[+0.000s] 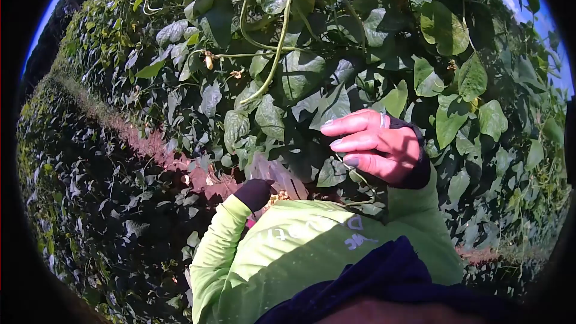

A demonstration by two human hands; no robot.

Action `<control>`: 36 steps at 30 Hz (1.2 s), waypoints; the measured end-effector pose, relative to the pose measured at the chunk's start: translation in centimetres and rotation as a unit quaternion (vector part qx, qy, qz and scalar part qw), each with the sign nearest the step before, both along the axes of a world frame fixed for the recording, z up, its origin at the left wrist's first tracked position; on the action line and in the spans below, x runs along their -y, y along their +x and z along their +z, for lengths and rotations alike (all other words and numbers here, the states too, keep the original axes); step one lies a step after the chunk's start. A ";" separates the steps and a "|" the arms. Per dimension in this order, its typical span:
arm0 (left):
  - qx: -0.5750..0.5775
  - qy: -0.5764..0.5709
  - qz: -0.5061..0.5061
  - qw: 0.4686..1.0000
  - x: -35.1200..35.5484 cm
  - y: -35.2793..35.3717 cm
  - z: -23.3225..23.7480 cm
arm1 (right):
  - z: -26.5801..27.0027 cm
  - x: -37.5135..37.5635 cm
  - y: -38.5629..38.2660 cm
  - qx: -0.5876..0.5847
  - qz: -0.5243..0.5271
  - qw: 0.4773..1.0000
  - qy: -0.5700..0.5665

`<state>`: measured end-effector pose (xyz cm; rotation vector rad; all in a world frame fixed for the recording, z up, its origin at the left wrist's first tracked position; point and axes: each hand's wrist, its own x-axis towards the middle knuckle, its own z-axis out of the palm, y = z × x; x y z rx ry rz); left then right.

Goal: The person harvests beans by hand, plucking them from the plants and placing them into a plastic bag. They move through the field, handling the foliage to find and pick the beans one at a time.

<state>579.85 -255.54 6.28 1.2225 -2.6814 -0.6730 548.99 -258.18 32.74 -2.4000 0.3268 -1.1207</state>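
Observation:
My right hand (378, 144) is raised in front of the bean leaves, with its fingers stretched out and slightly apart and nothing between them. A ring and a dark cuff show on it. Low in front of my chest, my left hand (257, 194), dark-covered, is at a clear plastic bag (279, 175); its fingers are mostly hidden. Small pale yellowish pieces (277, 198) show by the bag's mouth. Above both hands, long thin green bean pods (283, 36) hang curled among the leaves. A pale flower (208, 61) sits left of them.
Dense leafy vines (474, 78) rise ahead and to the right. A strip of reddish soil (150, 147) runs between the rows on the left, beside more low, shaded plants (102, 204). My bright green shirt (300, 246) fills the bottom of the view.

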 end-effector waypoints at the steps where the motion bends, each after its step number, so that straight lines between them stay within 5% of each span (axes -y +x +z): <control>1: -0.002 0.003 0.007 1.000 0.1 0.4 -0.1 | 0.4 0.3 0.4 0.025 -0.045 0.998 -0.021; 4: -0.019 0.026 0.029 0.999 0.5 2.0 0.6 | 2.4 0.6 1.5 0.025 -0.276 0.954 -0.118; 6: -0.023 0.034 0.028 0.999 0.9 3.5 1.5 | 3.4 3.8 1.0 0.066 -0.328 0.927 -0.170; 8: -0.160 0.035 0.077 0.984 0.8 5.3 3.7 | 5.0 7.5 0.0 0.051 -0.356 0.921 -0.151; 10: -0.207 0.121 0.210 0.948 0.4 5.8 8.5 | 6.2 11.9 -1.3 -0.006 -0.284 0.959 -0.019; 12: -0.243 0.144 0.245 0.927 0.8 7.6 8.2 | 5.0 18.3 -4.4 -0.169 -0.437 0.860 -0.203; 15: -0.297 0.137 0.276 0.904 0.4 8.2 8.4 | 4.6 23.3 -4.4 -0.251 -0.502 0.812 -0.159; 19: -0.264 0.076 0.176 0.945 0.2 8.1 6.0 | 4.3 25.9 -3.8 -0.274 -0.503 0.810 -0.122; 36: -0.215 0.084 0.206 0.951 -2.0 3.5 5.5 | 6.6 22.1 -5.7 -0.044 -0.374 0.910 -0.172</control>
